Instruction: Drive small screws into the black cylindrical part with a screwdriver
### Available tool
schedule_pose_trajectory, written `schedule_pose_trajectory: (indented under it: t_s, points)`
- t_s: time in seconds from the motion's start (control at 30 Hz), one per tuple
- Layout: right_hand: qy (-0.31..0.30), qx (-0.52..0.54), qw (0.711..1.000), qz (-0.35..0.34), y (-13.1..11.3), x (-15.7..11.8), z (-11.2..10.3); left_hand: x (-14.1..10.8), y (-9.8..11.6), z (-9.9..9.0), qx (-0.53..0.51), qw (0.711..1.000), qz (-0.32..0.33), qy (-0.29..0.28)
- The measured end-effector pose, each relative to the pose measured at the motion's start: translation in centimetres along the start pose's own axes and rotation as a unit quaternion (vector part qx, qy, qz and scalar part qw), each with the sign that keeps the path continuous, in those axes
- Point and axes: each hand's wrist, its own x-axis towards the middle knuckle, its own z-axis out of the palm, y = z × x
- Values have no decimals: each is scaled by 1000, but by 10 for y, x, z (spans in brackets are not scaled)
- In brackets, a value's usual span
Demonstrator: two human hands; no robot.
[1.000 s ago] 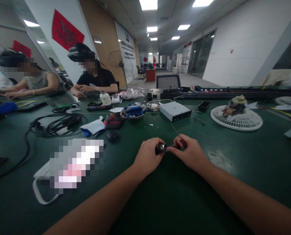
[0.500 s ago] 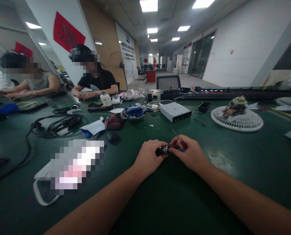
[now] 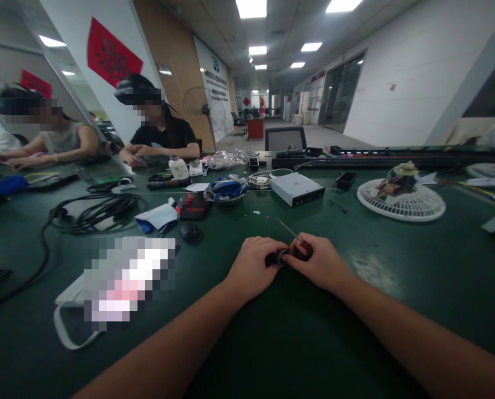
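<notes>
My left hand [image 3: 255,269] is wrapped round a small dark cylindrical part [image 3: 279,256] with a shiny rim, just above the green table [image 3: 239,354]. Close against it, my right hand [image 3: 320,260] holds a thin screwdriver [image 3: 289,230], its handle dark red in the palm and its shaft pointing up and to the left. The right thumb and a finger touch the end of the dark part. What lies between the fingertips is too small to make out.
Beyond my hands lie a metal drive box [image 3: 297,189], a white fan grille [image 3: 401,200] and a bowl with blue cloth [image 3: 228,191]. A black mouse [image 3: 189,233] and coiled cables [image 3: 93,210] lie to the left. Two people sit at the far left.
My right hand has closed in on the dark part and turned, so the screwdriver shaft now leans further left. The dark part in my left hand has tilted, with less of it showing.
</notes>
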Motion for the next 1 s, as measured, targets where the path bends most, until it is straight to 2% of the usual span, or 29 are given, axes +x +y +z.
schedule_pose_trajectory:
  t_s: [0.13, 0.23, 0.33, 0.47, 0.6, 0.7, 0.87, 1.0]
  points:
    - [-13, 47, 999, 23, 6, 3, 0, -1, -1, 1, 5, 1000, 17, 1]
    - [-6, 32, 998, 47, 7, 5, 0, -1, -1, 2, 14, 1000, 20, 2]
    - [-2, 9, 1000, 30, 4, 3, 0, -2, 0, 2, 24, 1000, 10, 12]
    - [3, -4, 1000, -21, -1, 1, -2, -2, 4, 2, 34, 997, -39, 52]
    - [24, -12, 1000, -12, -1, 1, -3, -1, 1, 1, 44, 987, -98, 117]
    - [14, -21, 999, -19, -1, 1, -2, -1, -4, 2, 43, 977, -141, 151]
    - [2, -25, 998, -52, -2, 0, -1, 0, -8, 2, 26, 966, -191, 171]
    - [1, -21, 998, -63, 0, -1, 0, 0, -7, 1, 20, 970, -179, 167]
